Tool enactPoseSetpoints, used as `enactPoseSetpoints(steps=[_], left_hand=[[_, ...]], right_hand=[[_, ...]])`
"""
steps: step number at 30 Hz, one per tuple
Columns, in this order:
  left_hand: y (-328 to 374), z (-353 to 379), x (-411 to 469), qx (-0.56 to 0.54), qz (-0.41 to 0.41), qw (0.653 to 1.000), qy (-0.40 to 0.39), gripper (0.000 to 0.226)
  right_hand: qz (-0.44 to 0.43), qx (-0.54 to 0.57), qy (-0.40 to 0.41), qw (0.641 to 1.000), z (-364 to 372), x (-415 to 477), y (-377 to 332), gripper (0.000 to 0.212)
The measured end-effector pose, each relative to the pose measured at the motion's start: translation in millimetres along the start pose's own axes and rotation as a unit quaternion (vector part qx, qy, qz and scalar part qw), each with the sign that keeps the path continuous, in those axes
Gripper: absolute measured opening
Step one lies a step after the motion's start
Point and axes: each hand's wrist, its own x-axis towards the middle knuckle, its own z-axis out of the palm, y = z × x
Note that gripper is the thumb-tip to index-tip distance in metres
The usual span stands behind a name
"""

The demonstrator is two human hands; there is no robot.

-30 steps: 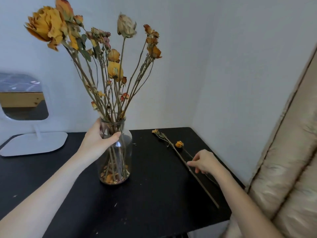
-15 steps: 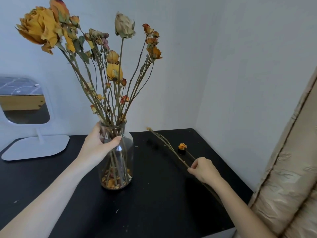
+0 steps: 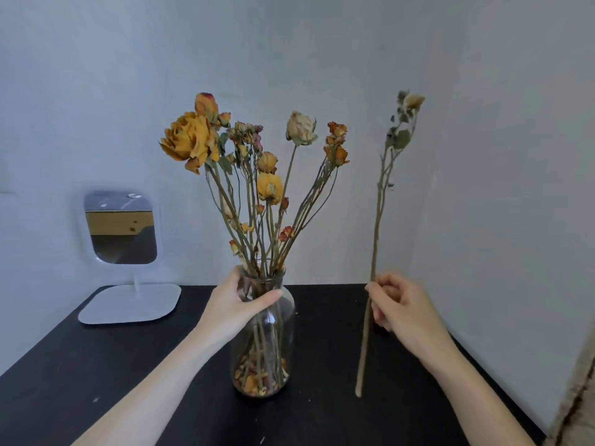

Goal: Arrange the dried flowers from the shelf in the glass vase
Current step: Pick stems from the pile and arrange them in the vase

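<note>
A clear glass vase (image 3: 283, 342) stands on the black table (image 3: 96, 381) and holds several dried yellow, orange and cream flowers (image 3: 267, 175). Loose petals lie in its bottom. My left hand (image 3: 236, 304) grips the vase at its neck. My right hand (image 3: 399, 309) pinches a long dried flower stem (image 3: 375, 239) and holds it nearly upright to the right of the vase. The stem's pale bloom is at the top and its cut end hangs just above the table.
A white stand mirror (image 3: 120, 230) with a flat base (image 3: 128, 304) sits at the table's back left. White walls close the back and right sides. A beige padded surface (image 3: 579, 397) shows at the lower right edge.
My right hand has lifted the stem off the table and turned it from lying flat to upright. My left hand stays on the vase neck. The view has tilted upward.
</note>
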Motion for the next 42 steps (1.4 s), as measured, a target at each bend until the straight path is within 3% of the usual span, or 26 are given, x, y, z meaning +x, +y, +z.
enactPoseSetpoints(steps=[3,8,15,25,28,30,38,42], left_hand=[[2,0,-2,0.017,0.016,0.999,0.023,0.048],[3,6,-4,0.026,0.049,0.996,0.066,0.059],[1,8,-3,0.089,0.032,0.992,0.089,0.069],[-3,8,-2,0.100,0.041,0.991,0.083,0.068],[-4,4,-2,0.050,0.040,0.995,0.074,0.055],[-4,-1,-4,0.020,0.027,0.998,0.056,0.058],[-9,-15,-4,0.012,0.007,1.000,0.025,0.050],[-10,-15,-5,0.008,0.007,1.000,0.026,0.049]], right_hand=[[-0.050,0.050,-0.006,0.997,9,3,-30,0.009],[-0.143,0.075,0.024,0.987,23,7,-64,0.012],[-0.224,0.061,0.080,0.969,34,17,-81,0.013],[-0.230,0.040,0.053,0.971,49,23,-78,0.012],[-0.226,0.049,0.067,0.971,46,22,-78,0.011],[-0.221,0.064,0.077,0.970,43,21,-78,0.011],[-0.209,0.105,0.065,0.970,48,18,-80,0.013],[-0.237,0.051,0.034,0.970,57,15,-82,0.010]])
